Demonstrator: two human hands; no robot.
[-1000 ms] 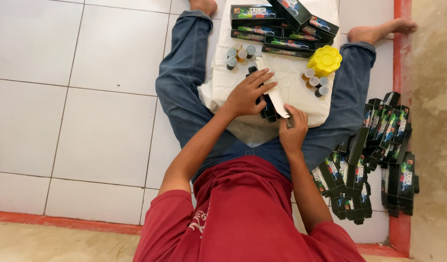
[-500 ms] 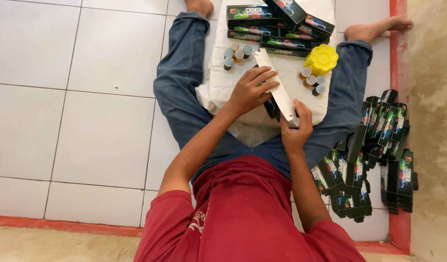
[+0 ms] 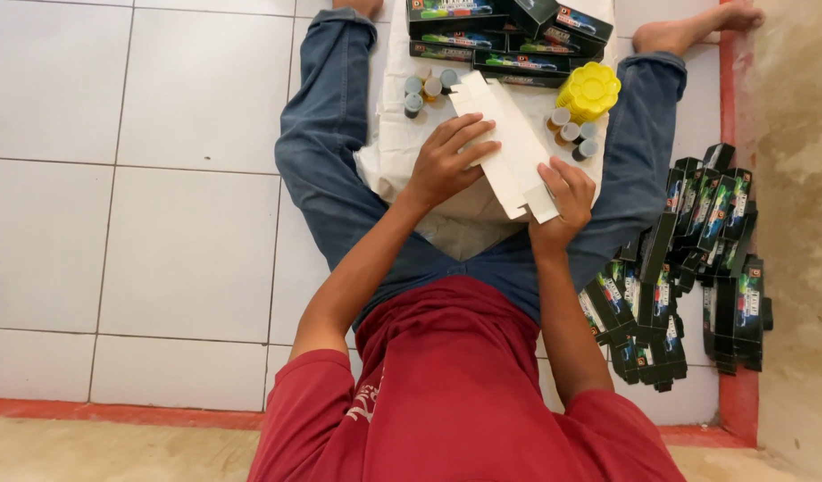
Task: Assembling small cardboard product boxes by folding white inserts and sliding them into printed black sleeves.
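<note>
White tiled floor (image 3: 161, 205), flat white carton (image 3: 509, 147) upper centre, left hand (image 3: 446, 161) spread on it, right hand (image 3: 563, 201) pinching its lower end, seven small jars (image 3: 426, 89) around

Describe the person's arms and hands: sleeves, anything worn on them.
Both arms are bare from the short sleeves of a red T-shirt down. The left hand and right hand wear no gloves; no watch, ring or bracelet shows on either wrist or any finger.
</note>
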